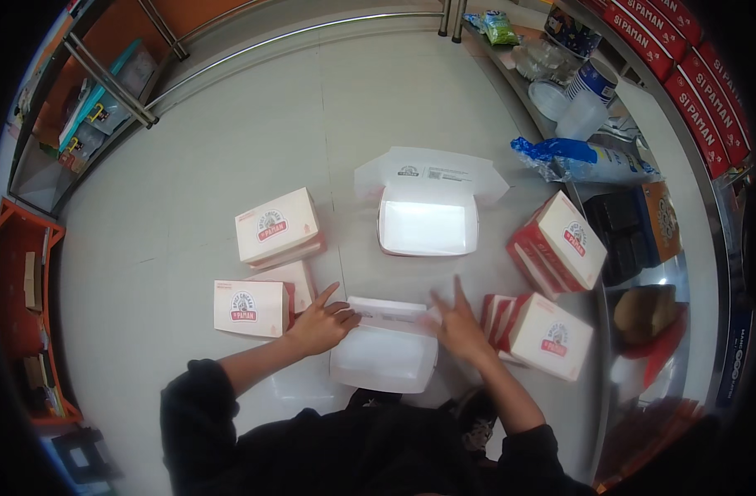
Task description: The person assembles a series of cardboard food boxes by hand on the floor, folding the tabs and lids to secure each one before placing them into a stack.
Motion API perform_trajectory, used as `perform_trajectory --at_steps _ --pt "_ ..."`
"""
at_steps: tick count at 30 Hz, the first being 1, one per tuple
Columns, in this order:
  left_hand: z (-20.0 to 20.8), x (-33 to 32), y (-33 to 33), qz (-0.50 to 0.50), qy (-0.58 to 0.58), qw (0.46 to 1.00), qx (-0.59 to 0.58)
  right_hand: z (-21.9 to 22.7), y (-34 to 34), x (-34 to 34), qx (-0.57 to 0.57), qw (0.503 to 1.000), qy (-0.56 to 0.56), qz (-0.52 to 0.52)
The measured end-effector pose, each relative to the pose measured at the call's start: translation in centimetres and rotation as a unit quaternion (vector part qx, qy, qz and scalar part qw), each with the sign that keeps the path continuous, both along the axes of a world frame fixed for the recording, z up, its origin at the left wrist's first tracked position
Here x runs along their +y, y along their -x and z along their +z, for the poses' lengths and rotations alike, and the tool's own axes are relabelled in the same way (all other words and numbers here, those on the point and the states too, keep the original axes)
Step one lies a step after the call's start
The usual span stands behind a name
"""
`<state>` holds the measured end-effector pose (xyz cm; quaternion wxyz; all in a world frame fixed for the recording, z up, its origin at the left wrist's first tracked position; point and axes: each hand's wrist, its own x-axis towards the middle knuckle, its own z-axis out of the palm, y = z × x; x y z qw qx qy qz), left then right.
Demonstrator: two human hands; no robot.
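1. So, far left first: an orange shelf unit runs along the edge of the floor, with a metal rack above it holding some teal stuff

2. Moving in, there's a little cluster of closed white-and-red boxes on the pale floor, stacked and leaning on each other

3. The left hand sits just right of that cluster, fingers loose and spread, nothing clamped. Its fingertips rest on the left end of the white box, right about at the fold where the lid flap meets the tray

4. That white box is on the floor dead centre, just in front of the person's knees, between both hands

5. Further up the floor is another open box, lid flaps splayed out, well apart from the hands

6. The right hand is flat with fingers fanned out, not gripping either, touching the box's right end near the same fold

7. Right of that: more closed boxes piled up, a blue plastic bag, and a counter with cups and tubs
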<state>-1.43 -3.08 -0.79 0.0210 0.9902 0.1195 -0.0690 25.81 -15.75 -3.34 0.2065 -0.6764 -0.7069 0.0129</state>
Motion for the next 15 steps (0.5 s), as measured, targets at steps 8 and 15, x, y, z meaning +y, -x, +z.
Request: perform_trajectory --at_steps 8,15 --pt "-2.8 0.4 -0.8 0.320 0.115 0.937 -0.085 -4.4 -1.6 -0.2 0.494 0.797 0.313 -0.155" --pt "-5.3 5.5 -0.6 0.468 0.283 0.828 0.126 -1.6 -0.3 4.1 0.584 0.680 0.322 -0.306"
